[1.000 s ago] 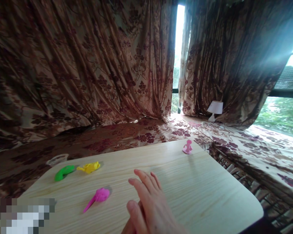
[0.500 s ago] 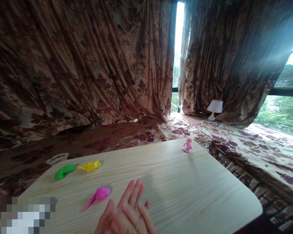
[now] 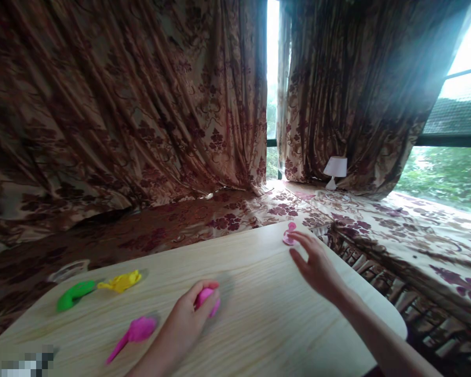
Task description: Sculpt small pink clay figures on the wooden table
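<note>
Heavy floral curtains (image 3: 141, 104) hang behind a pale wooden table (image 3: 267, 324); daylight enters the window (image 3: 451, 152) beside a white lamp (image 3: 335, 168).

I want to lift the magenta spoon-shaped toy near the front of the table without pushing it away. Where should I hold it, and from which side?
Take the magenta toy at its thin handle, the end pointing toward the near-left table edge. It lies flat, so come from above and pinch across the handle; the rounded head looks too wide for a sure pinch.

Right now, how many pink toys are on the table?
3. One pink piece is in the left hand, a long-tailed pink toy lies left of it, and a small pink toy sits at the far edge by the right hand.
</note>
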Demonstrator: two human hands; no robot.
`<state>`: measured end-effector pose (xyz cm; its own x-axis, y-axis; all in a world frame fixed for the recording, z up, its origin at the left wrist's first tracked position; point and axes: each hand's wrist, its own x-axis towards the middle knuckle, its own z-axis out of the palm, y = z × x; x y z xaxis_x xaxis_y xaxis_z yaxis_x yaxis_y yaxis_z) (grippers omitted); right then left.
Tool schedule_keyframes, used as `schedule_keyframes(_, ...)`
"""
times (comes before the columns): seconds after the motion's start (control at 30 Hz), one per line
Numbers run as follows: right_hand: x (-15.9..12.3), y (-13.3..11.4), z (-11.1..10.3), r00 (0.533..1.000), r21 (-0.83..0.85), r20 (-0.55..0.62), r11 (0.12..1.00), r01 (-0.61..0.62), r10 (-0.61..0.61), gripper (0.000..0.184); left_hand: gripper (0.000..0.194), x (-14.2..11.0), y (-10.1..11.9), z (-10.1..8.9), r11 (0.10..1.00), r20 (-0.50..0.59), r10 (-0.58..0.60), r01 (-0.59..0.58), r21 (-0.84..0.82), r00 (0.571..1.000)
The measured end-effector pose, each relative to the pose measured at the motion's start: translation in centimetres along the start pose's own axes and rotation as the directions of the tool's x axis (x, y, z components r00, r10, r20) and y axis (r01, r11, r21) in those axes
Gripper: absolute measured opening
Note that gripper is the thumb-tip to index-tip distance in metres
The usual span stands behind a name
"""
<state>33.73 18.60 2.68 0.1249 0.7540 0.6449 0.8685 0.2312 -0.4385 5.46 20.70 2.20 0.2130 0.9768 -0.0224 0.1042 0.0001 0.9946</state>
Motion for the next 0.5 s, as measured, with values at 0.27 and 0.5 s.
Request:
schedule_keyframes(0.27, 4.0, 13.6, 2.8, 0.961, -0.094, 0.199, 0.980, -0.178, 0.193, 0.043, 0.027, 10.6, 1.4, 5.2, 0.623, 0.355, 0.329, -0.483, 0.615, 0.875)
schedule_keyframes(0.5, 4.7, 14.0, 5.9, 0.982, 0.114, 0.126, 0.982, -0.154, 0.139, 0.038, 0.054, 19.5, 1.0, 17.4, 0.662, 0.313, 0.410, -0.516, 0.544, 0.857)
